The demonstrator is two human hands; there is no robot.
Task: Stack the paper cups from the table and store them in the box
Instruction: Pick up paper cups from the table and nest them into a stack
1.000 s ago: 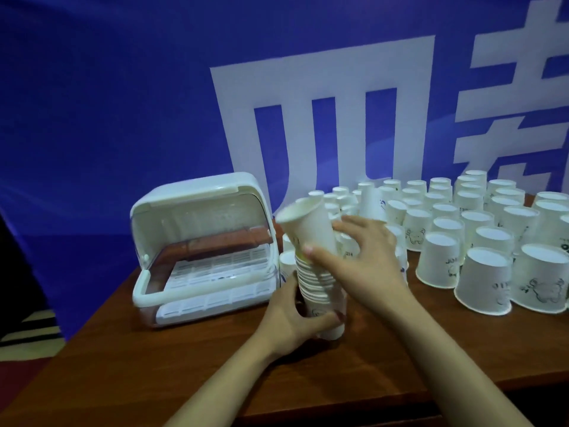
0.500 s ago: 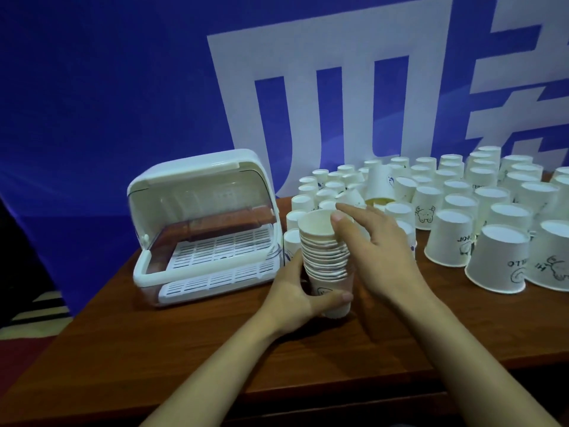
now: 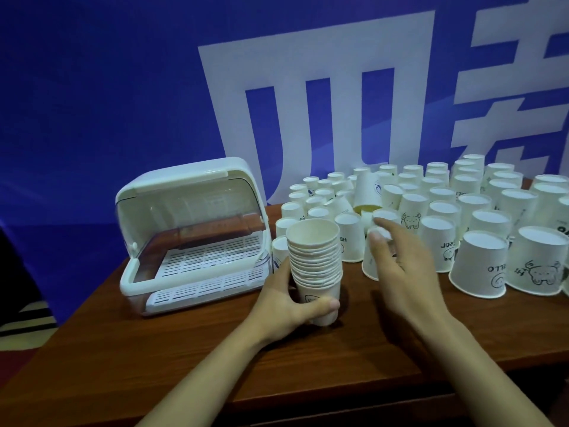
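An upright stack of white paper cups [image 3: 315,260] stands on the wooden table [image 3: 184,349], mouth up. My left hand [image 3: 288,306] grips the stack's bottom cup. My right hand [image 3: 400,263] hovers to the right of the stack, fingers spread and empty, over an upside-down cup [image 3: 371,257]. Several more upside-down paper cups [image 3: 477,263] cover the table's right half. The white storage box [image 3: 191,238] sits at the left with its clear lid raised and its slotted tray showing.
A blue banner with large white characters [image 3: 308,103] hangs right behind the table. A taller single cup [image 3: 368,189] stands among the cups at the back. The table's front edge runs just below my forearms.
The tilted top cup has been pushed down into the stack. My right hand has let go of the stack and moved right, toward the loose cups. My left hand stays on the stack's base.
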